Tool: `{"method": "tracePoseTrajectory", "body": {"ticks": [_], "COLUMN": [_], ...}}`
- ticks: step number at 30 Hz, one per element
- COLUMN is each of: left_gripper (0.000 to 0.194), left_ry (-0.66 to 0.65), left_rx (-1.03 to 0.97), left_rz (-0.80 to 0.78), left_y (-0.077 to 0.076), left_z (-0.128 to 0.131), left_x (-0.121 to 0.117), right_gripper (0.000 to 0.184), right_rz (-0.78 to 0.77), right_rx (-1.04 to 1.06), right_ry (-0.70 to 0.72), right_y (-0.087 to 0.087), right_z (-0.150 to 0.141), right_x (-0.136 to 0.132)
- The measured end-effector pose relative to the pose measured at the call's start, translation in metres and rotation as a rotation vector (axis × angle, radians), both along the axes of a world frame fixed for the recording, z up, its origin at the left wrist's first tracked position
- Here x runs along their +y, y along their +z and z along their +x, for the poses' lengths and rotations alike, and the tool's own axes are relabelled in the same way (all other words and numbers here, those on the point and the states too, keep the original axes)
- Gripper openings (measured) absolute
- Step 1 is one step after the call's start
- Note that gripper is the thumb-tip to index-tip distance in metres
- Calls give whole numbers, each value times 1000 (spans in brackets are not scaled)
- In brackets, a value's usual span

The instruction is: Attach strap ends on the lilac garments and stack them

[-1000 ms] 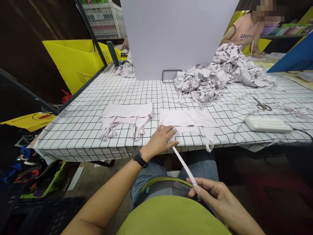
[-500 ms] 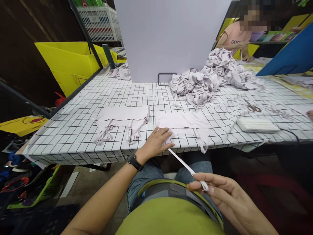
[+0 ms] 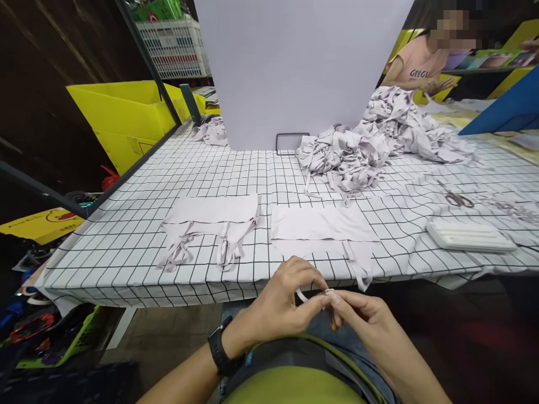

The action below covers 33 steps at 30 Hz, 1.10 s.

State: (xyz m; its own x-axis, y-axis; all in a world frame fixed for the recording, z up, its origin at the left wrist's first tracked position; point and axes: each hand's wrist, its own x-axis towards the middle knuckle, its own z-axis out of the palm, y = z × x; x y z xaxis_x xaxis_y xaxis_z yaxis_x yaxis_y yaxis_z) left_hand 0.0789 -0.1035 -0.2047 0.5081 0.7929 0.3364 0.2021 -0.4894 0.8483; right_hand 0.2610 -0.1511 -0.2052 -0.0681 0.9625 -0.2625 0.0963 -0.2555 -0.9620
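Narrow pale strap is running in a slack curve off the tabletop's near edge, its end sitting between both hands; left hand and right hand are each pinching it, thumb to forefinger. Risk: strap could be slipping or twisting, since only a sliver is showing between the fingertips. Second risk: if it's joined to the pale strappy garment lying just beyond (join is hiding behind the left hand), a tug could be dragging that off square, as no palm is pinning it. Versus half a second ago: left hand is no longer pressing the garment's near edge, it's meeting the right; strap is curving instead of stretching straight; garment is keeping its place on the cloth.
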Motion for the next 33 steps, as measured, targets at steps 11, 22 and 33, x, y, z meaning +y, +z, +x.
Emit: {"method": "tracePoseTrajectory", "body": {"ticks": [11, 22, 33], "left_gripper": [10, 17, 17], "left_ry": [147, 149, 217], "left_rx": [346, 749, 393], "left_rz": [136, 289, 292], "left_y": [-12, -42, -48], "left_z": [-3, 12, 14], "left_x": [35, 102, 105], "right_gripper": [24, 42, 33], "right_rz": [150, -190, -330], "right_rx": [-179, 8, 215], "right_ry": [-101, -149, -414], "right_y": [-22, -25, -24], "right_z": [-2, 0, -12], "right_x": [24, 78, 123]}}
